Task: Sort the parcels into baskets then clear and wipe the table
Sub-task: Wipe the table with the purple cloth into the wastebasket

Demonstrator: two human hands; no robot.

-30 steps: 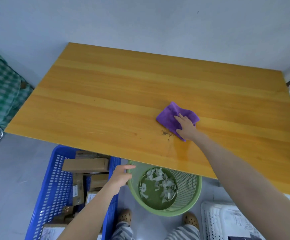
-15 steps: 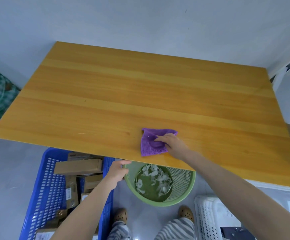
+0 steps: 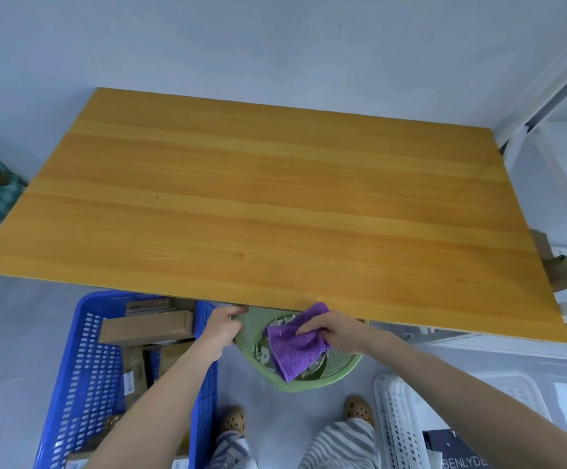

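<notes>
Nearest, the blue basket (image 3: 82, 367) on the floor at the left holds brown parcels (image 3: 145, 326), and a white basket (image 3: 397, 418) stands at the right.

Between them the left grip (image 3: 223, 328) curls its fingers round the left rim of the green basket (image 3: 309, 387), which is tilted just under the worktop's near edge with pale paper scraps inside. That basket looks like light, thin mesh plastic that will probably flex. The rim is the sensible place to hold, and it should be kept level enough that the scraps stay in.

The right grip (image 3: 336, 333) is closed on the purple cloth (image 3: 295, 350), bunching its upper part between thumb and fingers. The cloth hangs over the basket's mouth, its far corner at the worktop edge. It looks soft, limp and light. It will likely drape and fold, so a gathered handful holds better than a corner.

Beyond, the wooden worktop (image 3: 275, 198) runs to the wall.
</notes>
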